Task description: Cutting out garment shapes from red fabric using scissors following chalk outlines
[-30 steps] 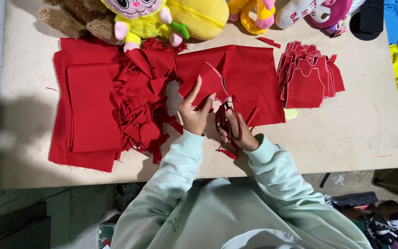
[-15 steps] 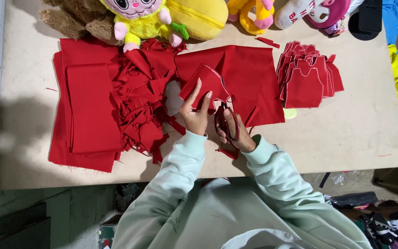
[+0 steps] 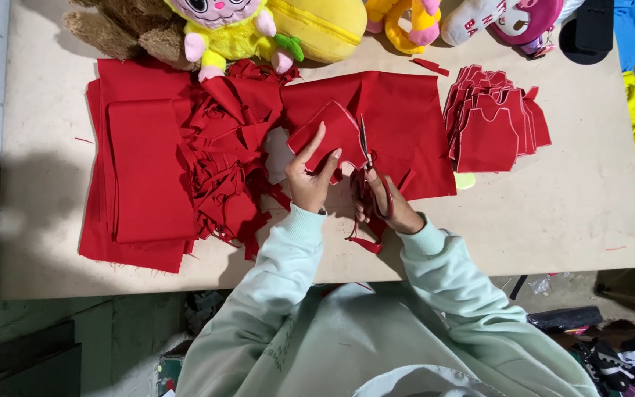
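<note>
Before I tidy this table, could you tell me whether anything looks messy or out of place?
A tangled heap of red scraps sprawls between the folded red cloth and the left hand. One scrap hangs at the table edge by the right hand.
</note>
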